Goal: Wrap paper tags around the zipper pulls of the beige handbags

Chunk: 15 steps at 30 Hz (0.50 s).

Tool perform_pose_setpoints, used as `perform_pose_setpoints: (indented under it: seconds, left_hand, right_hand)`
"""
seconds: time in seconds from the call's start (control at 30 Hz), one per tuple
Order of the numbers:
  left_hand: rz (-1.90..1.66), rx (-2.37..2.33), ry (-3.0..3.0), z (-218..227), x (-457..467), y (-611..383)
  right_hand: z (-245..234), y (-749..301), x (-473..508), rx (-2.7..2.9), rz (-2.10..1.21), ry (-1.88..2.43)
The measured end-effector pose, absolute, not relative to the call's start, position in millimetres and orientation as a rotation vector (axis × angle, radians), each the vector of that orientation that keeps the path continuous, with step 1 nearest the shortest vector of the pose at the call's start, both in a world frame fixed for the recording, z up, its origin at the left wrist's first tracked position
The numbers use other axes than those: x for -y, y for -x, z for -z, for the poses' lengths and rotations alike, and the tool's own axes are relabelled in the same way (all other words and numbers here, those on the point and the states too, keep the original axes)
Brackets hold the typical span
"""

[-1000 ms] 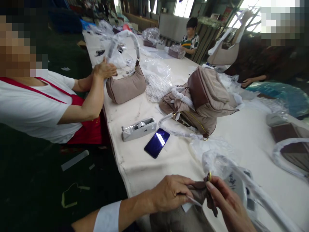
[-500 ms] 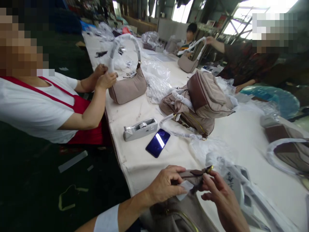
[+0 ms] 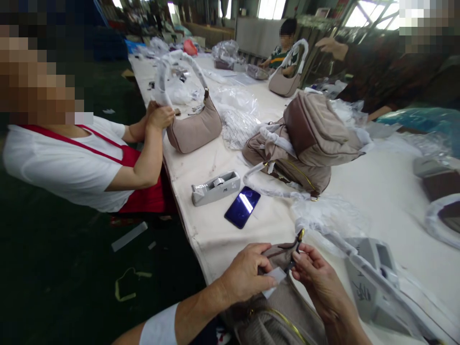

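Observation:
A taupe handbag (image 3: 287,299) with a gold zip lies at the table's near edge, below both of my hands. My left hand (image 3: 246,273) is closed, pinching a small white translucent sheet (image 3: 273,281) against the bag's top edge. Fingers together, my right hand (image 3: 318,273) grips a dark tab at the bag's upper corner, just under a gold ring (image 3: 301,235). From that ring a strap wrapped in white (image 3: 334,239) runs off to the right, across a grey tape dispenser (image 3: 370,282). My fingers partly hide the tab.
Ahead lie a blue phone (image 3: 242,207) and another tape dispenser (image 3: 215,188). Behind them several taupe bags (image 3: 319,136) are piled up beside crumpled plastic. A co-worker in a red apron (image 3: 142,165) handles a handbag (image 3: 196,127) at left; other people are across the table.
The view has shifted slightly, so the table things sit further right. My right hand has drawn the dark tab down a little from the ring. The co-worker across has let go of a bag strap.

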<state>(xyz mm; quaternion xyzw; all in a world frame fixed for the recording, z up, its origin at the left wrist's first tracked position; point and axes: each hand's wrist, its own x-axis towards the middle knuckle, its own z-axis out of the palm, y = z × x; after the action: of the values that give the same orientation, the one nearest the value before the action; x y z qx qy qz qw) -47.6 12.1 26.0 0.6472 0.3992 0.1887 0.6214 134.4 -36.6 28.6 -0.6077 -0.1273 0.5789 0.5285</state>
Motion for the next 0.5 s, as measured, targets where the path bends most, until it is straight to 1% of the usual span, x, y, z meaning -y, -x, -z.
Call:
perform_pose_setpoints:
  seconds: [0.37,0.5]
  left_hand:
    - [-0.464,-1.039,-1.468,-46.2,-10.5,19.6]
    - [-0.505,-1.003,-1.520,-52.1,-9.7,13.4]
  right_hand:
    - [-30.6,-125.1,36.2,0.551,-1.236,1.593]
    - [-39.3,-140.0,54.3,0.773,-1.199,1.669]
